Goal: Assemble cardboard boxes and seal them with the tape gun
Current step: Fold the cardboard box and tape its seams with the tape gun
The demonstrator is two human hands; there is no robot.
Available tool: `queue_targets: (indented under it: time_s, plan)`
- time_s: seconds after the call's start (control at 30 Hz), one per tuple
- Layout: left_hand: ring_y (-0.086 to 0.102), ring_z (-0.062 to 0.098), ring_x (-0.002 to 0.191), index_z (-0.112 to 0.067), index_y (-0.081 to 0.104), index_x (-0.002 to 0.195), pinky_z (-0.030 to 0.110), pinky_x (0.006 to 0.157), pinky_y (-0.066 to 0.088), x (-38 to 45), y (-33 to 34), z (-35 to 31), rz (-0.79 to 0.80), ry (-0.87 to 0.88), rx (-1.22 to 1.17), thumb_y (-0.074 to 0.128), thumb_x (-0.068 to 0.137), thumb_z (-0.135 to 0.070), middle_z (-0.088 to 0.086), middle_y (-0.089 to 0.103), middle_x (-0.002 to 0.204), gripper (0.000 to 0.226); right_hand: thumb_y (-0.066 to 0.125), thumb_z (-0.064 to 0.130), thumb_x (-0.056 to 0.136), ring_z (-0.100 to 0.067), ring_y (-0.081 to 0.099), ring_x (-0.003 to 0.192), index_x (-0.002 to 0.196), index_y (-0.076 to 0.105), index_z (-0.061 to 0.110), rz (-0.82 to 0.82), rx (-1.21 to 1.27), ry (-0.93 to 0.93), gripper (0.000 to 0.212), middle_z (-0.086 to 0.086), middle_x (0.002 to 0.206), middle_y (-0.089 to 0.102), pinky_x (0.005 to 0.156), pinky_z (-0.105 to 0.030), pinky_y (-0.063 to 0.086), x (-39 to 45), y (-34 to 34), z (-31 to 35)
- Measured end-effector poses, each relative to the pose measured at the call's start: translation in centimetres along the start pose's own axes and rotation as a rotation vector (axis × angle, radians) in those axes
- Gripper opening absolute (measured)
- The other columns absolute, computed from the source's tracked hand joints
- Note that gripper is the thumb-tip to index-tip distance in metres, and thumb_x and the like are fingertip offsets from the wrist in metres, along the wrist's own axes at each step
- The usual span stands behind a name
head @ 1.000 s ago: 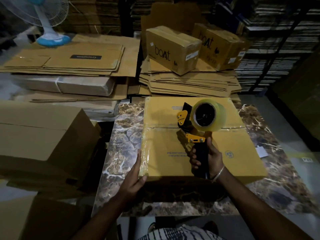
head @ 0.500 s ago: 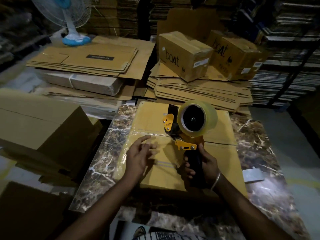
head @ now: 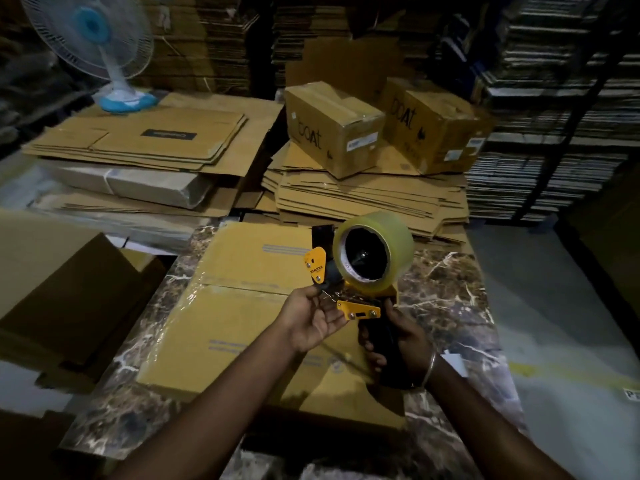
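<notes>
Right hand (head: 401, 341) grips my tape gun's (head: 360, 282) black handle at five o'clock; left hand (head: 311, 317), fingers pinching at its blade end, sits beside. Beneath them lies the flat box (head: 242, 327) on the marble table (head: 450, 289). Sealed boxes (head: 332, 126) stand at twelve o'clock.

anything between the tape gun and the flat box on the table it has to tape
Nothing visible. The tape gun is held up in the right hand, above the flat box on the table. Only the left hand is at the gun's front end.
</notes>
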State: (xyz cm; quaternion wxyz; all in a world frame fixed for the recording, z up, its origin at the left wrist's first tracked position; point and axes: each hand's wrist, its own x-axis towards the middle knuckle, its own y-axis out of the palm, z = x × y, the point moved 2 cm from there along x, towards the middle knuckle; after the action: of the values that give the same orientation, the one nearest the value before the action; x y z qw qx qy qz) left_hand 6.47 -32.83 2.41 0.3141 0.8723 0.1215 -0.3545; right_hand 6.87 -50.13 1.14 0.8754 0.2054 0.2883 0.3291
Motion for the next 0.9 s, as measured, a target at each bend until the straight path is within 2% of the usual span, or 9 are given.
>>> queue_targets:
  time_s: [0.13, 0.17, 0.23, 0.3, 0.5, 0.6, 0.7, 0.8, 0.9]
  plan:
    - [0.066, 0.030, 0.097, -0.008, 0.066, 0.102, 0.045, 0.092, 0.049, 0.5, 0.5, 0.4, -0.012, -0.003, -0.022, 0.040, 0.103, -0.037, 0.013, 0.061, 0.099, 0.039, 0.084, 0.077, 0.043, -0.015, 0.040, 0.036, 0.074, 0.060, 0.003, -0.036, 0.007, -0.006, 0.083, -0.010, 0.063, 0.049, 0.040, -0.021, 0.034, -0.5, -1.1, -0.2]
    - [0.065, 0.029, 0.095, -0.007, 0.067, 0.098, 0.045, 0.089, 0.051, 0.5, 0.5, 0.3, -0.021, -0.010, -0.004, 0.042, 0.102, -0.036, 0.013, 0.060, 0.098, 0.039, 0.084, 0.077, 0.044, -0.015, 0.040, 0.036, 0.072, 0.062, 0.005, -0.041, 0.012, -0.019, 0.080, -0.011, 0.063, 0.048, 0.040, -0.022, 0.033, -0.5, -1.2, -0.3]
    - [0.066, 0.023, 0.064, -0.008, 0.063, 0.068, 0.044, 0.083, 0.051, 0.8, 0.5, 0.2, -0.016, -0.019, 0.038, 0.040, 0.102, -0.027, 0.008, 0.056, 0.068, 0.045, 0.085, 0.076, 0.044, -0.016, 0.039, 0.036, 0.070, 0.065, 0.008, -0.049, 0.039, -0.037, 0.075, -0.011, 0.064, 0.048, 0.039, -0.022, 0.033, -0.4, -1.1, -0.5]
    - [0.062, 0.021, 0.048, -0.010, 0.052, 0.055, 0.046, 0.081, 0.051, 0.8, 0.4, -0.2, 0.001, -0.051, 0.082, 0.038, 0.101, -0.019, 0.005, 0.050, 0.054, 0.049, 0.085, 0.075, 0.044, -0.016, 0.039, 0.037, 0.069, 0.066, 0.009, -0.064, 0.066, -0.049, 0.073, -0.011, 0.065, 0.047, 0.038, -0.023, 0.033, -0.3, -0.9, -0.5]
    - [0.065, 0.025, 0.072, -0.012, 0.048, 0.077, 0.038, 0.068, 0.057, 1.8, 0.3, -2.6, 0.134, -0.151, 0.282, 0.035, 0.094, -0.026, 0.005, 0.049, 0.073, 0.026, 0.086, 0.073, 0.042, -0.015, 0.039, 0.037, 0.075, 0.058, 0.003, -0.109, 0.096, -0.045, 0.083, -0.009, 0.061, 0.047, 0.038, -0.023, 0.034, -0.5, 0.0, -0.3]
    - [0.070, 0.027, 0.066, -0.010, 0.053, 0.084, 0.032, 0.056, 0.060, 3.1, 0.0, -3.8, 0.189, -0.217, 0.359, 0.035, 0.098, -0.026, 0.012, 0.064, 0.070, 0.028, 0.083, 0.077, 0.043, -0.015, 0.038, 0.038, 0.073, 0.059, 0.005, -0.159, 0.059, -0.082, 0.082, -0.008, 0.062, 0.047, 0.039, -0.023, 0.034, -0.6, 0.1, -0.5]
    - [0.072, 0.022, 0.056, -0.001, 0.063, 0.086, 0.028, 0.047, 0.058, 4.4, -0.2, -4.8, 0.218, -0.261, 0.342, 0.040, 0.101, -0.021, 0.012, 0.070, 0.069, 0.033, 0.073, 0.079, 0.058, -0.015, 0.038, 0.039, 0.074, 0.058, 0.005, -0.218, 0.064, -0.114, 0.077, -0.008, 0.065, 0.046, 0.041, -0.023, 0.034, -0.9, 0.5, -0.6]
    - [0.073, 0.022, 0.060, 0.006, 0.060, 0.087, 0.027, 0.048, 0.058, 5.5, 0.3, -5.5, 0.210, -0.268, 0.296, 0.043, 0.102, -0.010, 0.017, 0.068, 0.078, 0.027, 0.040, 0.065, 0.083, -0.013, 0.039, 0.037, 0.079, 0.051, 0.002, -0.310, 0.112, -0.123, 0.064, -0.007, 0.061, 0.046, 0.039, -0.021, 0.034, -1.6, 0.9, -0.7]
    - [0.073, 0.020, 0.062, 0.008, 0.059, 0.094, 0.024, 0.051, 0.059, 6.4, 1.3, -5.7, 0.186, -0.271, 0.411, 0.042, 0.101, 0.000, 0.017, 0.071, 0.074, 0.020, 0.041, 0.054, 0.089, -0.012, 0.044, 0.038, 0.086, 0.047, 0.003, -0.361, 0.157, -0.183, 0.052, -0.005, 0.059, 0.053, 0.037, -0.020, 0.034, -2.1, 1.1, -0.9]
